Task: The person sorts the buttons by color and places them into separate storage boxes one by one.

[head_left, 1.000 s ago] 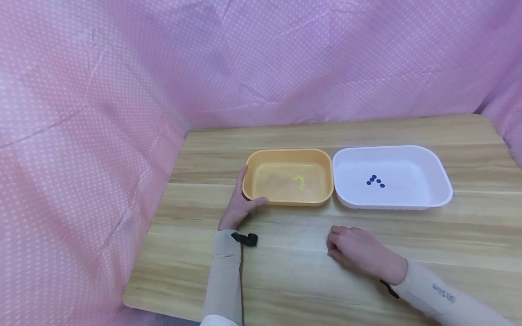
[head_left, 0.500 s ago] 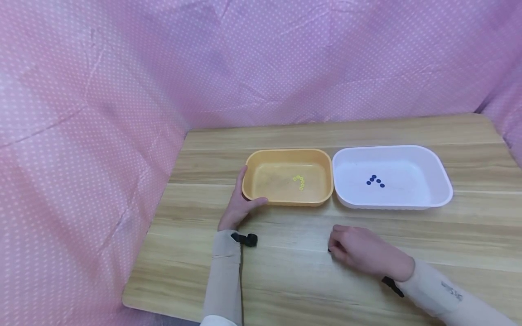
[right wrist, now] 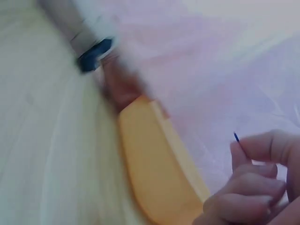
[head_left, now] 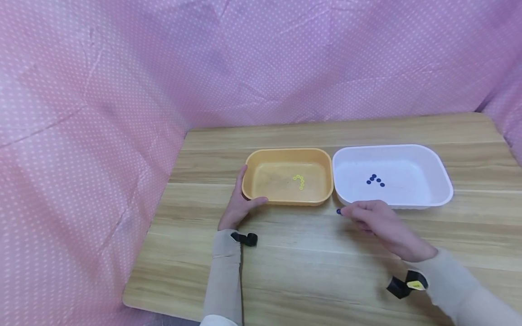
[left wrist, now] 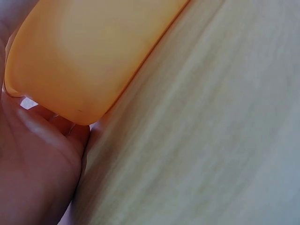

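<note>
In the head view, my left hand (head_left: 236,207) holds the near-left corner of an orange plastic tub (head_left: 261,194), thumb along its front and fingers along its left side. Several small yellow ring-like buttons (head_left: 302,182) lie inside it. My right hand (head_left: 383,226) pinches a small dark blue button (head_left: 339,211) between thumb and fingertip, above the table just in front of a white tub (head_left: 416,199). The right wrist view shows that button (right wrist: 236,138) edge-on as a thin disc. Several dark blue buttons (head_left: 378,180) lie on the white tub's floor.
Side by side, the two tubs stand on a light wooden table (head_left: 285,271). A pink dotted cloth (head_left: 261,63) hangs behind and to the left of the table. Black straps with small mounts (head_left: 401,286) sit on both wrists.
My right hand has risen from the table and moved forward and slightly right toward the white tub, bringing up the dark blue button. My left hand and both tubs have stayed put.
</note>
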`<state>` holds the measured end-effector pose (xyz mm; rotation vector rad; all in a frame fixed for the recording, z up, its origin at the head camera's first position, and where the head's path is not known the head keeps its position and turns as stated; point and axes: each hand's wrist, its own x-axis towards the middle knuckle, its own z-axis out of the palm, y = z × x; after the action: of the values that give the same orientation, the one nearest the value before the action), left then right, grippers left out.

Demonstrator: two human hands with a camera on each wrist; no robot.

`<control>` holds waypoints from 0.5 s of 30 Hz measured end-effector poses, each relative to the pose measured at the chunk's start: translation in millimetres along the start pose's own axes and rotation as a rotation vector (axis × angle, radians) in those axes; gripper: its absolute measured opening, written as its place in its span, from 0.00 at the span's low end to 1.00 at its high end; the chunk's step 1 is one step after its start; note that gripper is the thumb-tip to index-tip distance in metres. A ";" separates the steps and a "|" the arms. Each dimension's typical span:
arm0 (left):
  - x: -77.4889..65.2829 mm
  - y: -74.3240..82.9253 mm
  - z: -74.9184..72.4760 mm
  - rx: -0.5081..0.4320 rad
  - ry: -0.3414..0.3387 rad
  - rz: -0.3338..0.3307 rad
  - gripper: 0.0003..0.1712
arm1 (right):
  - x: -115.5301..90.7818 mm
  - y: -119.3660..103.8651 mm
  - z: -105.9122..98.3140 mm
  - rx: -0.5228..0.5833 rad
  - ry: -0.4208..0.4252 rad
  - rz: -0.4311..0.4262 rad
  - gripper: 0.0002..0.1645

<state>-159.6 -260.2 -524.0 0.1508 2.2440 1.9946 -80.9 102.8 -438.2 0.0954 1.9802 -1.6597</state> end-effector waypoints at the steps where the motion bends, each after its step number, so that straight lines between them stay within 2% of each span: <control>1: -0.1 -0.3 -0.1 -0.001 0.001 0.000 0.66 | -0.8 -1.4 -2.0 0.049 -0.009 -0.004 0.21; 4: -0.7 -1.0 -0.1 -0.001 0.001 0.002 0.66 | -3.7 -5.2 -7.2 0.155 -0.043 -0.020 0.18; 12: -0.3 0.6 -0.1 -0.029 -0.008 -0.014 0.65 | -11.2 -13.9 -21.6 0.306 -0.084 -0.067 0.12; 14: -0.4 2.6 0.0 -0.037 -0.011 -0.029 0.66 | -12.7 -17.3 -29.6 0.317 -0.081 -0.082 0.11; 15: -0.6 4.2 0.1 -0.044 -0.014 -0.035 0.66 | -12.9 -19.1 -34.9 0.280 -0.058 -0.095 0.11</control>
<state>-159.1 -259.7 -519.8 0.1206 2.1768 2.0172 -90.1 134.5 -412.4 0.0558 1.7234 -1.9709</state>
